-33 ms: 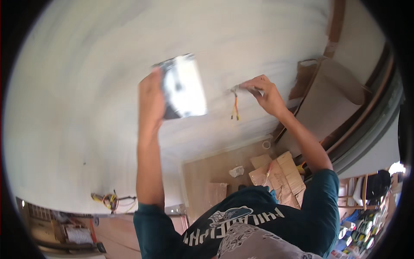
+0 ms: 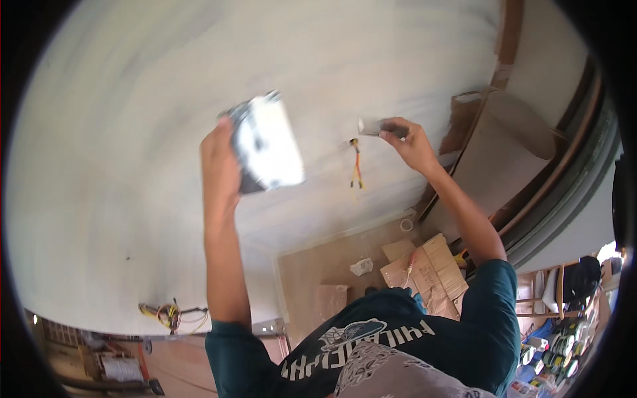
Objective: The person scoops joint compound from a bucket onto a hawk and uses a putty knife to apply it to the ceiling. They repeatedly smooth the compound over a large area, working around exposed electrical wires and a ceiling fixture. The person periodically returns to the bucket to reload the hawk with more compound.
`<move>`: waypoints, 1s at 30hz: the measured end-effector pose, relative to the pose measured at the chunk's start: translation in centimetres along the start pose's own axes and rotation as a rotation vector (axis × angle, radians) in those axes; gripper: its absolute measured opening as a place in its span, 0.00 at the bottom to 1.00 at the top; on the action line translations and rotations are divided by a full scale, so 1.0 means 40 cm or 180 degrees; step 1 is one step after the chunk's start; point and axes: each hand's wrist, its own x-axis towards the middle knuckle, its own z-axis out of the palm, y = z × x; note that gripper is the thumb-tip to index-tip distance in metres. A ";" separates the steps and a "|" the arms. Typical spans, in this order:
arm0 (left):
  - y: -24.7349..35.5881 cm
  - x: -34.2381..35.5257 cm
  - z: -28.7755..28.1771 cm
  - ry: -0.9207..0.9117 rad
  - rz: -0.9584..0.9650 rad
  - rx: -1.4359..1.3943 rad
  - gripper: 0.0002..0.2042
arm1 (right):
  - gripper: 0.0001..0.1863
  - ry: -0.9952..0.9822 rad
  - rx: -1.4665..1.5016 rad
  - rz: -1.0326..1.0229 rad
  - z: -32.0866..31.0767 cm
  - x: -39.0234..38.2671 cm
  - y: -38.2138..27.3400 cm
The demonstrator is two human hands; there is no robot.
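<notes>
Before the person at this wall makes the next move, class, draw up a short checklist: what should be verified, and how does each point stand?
1. Left hand grips the flat board: ok.
2. Right hand grips the flat-bladed tool: ok.
3. Blade clear of the wall: cannot tell; the view doesn't settle depth.
4. Hanging wires well away from the tool: not ok; they dangle close by, just below it.
5. Wires without power: cannot tell.
6. Floor free of clutter: not ok; cardboard lies there.
</notes>
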 end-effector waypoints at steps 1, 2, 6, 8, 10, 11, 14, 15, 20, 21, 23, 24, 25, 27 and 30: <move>-0.018 -0.012 -0.028 0.0118 -0.0139 -0.0068 0.22 | 0.12 0.0134 0.0385 0.0203 -0.028 0.033 0.040; -0.038 -0.033 -0.046 0.0325 -0.0342 -0.0054 0.22 | 0.12 0.0255 0.0828 0.0381 -0.053 0.071 0.072; -0.213 -0.118 -0.128 0.0683 -0.1252 -0.0542 0.21 | 0.15 0.0996 -0.0361 -0.0389 -0.189 0.245 0.060; -0.254 -0.183 -0.173 0.0752 -0.1575 -0.0855 0.21 | 0.19 0.1444 -0.1320 -0.1376 -0.231 0.329 -0.001; -0.306 -0.240 -0.229 0.0656 -0.1641 -0.1227 0.21 | 0.23 0.1825 -0.2102 -0.2030 -0.275 0.405 -0.040; -0.325 -0.261 -0.256 0.0664 -0.1695 -0.1374 0.20 | 0.25 0.1952 -0.2359 -0.2199 -0.292 0.447 -0.042; -0.334 -0.314 -0.296 0.0748 -0.1745 -0.1376 0.20 | 0.28 0.2234 -0.2798 -0.2496 -0.339 0.550 -0.057; -0.336 -0.326 -0.307 0.0782 -0.1797 -0.1372 0.20 | 0.29 0.2322 -0.2883 -0.2575 -0.352 0.571 -0.064; -0.375 -0.344 -0.322 0.0910 -0.1866 -0.1443 0.19 | 0.31 0.2078 -0.3015 -0.2646 -0.323 0.592 0.036; -0.372 -0.353 -0.318 0.0950 -0.1882 -0.1425 0.19 | 0.31 0.1963 -0.3068 -0.2604 -0.304 0.575 0.051; -0.378 -0.359 -0.311 0.0947 -0.1943 -0.1441 0.19 | 0.32 0.1879 -0.3118 -0.2453 -0.305 0.558 0.059; -0.380 -0.354 -0.306 0.0919 -0.1963 -0.1472 0.19 | 0.32 0.1853 -0.3132 -0.2396 -0.309 0.555 0.044; -0.381 -0.346 -0.296 0.0873 -0.1982 -0.1510 0.19 | 0.32 0.2032 -0.3074 -0.2450 -0.321 0.558 0.012; -0.375 -0.331 -0.273 0.0763 -0.1910 -0.1538 0.19 | 0.31 0.2388 -0.2946 -0.2549 -0.345 0.586 -0.059; -0.368 -0.309 -0.224 0.0704 -0.1884 -0.1595 0.18 | 0.32 0.2359 -0.2964 -0.2657 -0.377 0.635 -0.111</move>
